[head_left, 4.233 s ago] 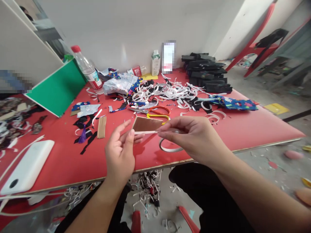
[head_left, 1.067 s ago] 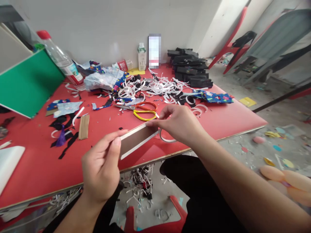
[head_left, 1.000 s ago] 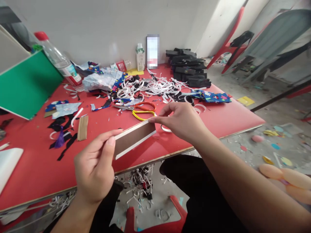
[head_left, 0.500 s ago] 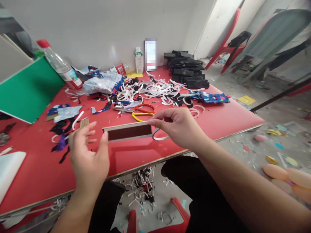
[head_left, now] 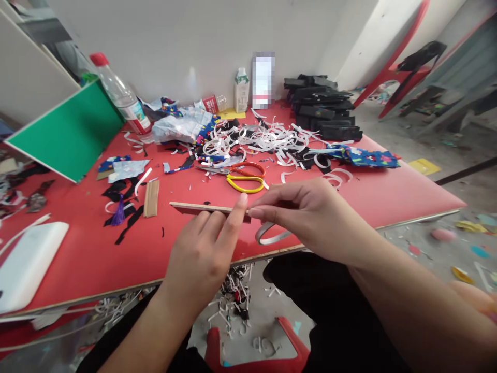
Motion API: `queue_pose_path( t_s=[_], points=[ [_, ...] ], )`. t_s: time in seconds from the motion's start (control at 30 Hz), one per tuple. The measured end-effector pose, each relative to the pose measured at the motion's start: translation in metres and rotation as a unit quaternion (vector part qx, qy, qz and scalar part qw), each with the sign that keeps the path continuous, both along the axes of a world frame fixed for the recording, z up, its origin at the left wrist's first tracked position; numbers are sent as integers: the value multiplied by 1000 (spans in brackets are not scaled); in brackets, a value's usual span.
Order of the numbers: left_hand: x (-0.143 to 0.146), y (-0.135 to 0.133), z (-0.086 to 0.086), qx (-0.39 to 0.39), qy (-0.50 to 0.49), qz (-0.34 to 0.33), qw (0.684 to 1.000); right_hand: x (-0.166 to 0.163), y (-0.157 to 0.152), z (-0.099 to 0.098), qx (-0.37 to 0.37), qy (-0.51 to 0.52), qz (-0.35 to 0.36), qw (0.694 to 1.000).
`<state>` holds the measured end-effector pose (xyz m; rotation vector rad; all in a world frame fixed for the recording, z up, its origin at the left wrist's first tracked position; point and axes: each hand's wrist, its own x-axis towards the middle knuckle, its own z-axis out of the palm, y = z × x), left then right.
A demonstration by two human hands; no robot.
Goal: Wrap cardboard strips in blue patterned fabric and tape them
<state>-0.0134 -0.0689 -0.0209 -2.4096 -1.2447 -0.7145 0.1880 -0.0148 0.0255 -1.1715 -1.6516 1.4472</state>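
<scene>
Right grip (head_left: 310, 217) pinching one board (head_left: 202, 207) beside one looped strip (head_left: 274, 240); left grip (head_left: 204, 248) touching, closure unclear.

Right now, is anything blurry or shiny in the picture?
In the head view, the wall has a pale glare spot; in the same view, blocky squares cover the upright screen, and the red chair at upper right looks soft, while the scissors look clearer.

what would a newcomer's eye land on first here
Probably the tangle of white strips towards the back of the bright red table. Just in front lie scissors with one orange and one yellow handle. At the left, a green panel stands beside a red-capped bottle.
</scene>
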Motion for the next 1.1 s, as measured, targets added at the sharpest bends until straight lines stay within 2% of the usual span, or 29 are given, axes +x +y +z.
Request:
queue_pose_path(
  t_s=[0.17,0.3,0.37,0.5,0.8,1.1],
  points=[
    [1,-1,1,48,-35,0,998,2,0,3,-3,7,31,999],
    [1,-2,0,-39,-125,-37,991,3,0,3,-8,33,65,997],
    [0,-3,0,-77,-167,-48,982,4,2,0,-12,30,52,998],
    [1,-5,2,-93,-209,-59,972,7,6,-4,-18,-12,11,1000],
    [-1,-13,13,-152,-253,-73,953,7,4,2,-32,-2,38,999],
    [-3,-24,-1,-197,-311,-68,927,-1,1,3,-76,26,58,995]
  ],
)
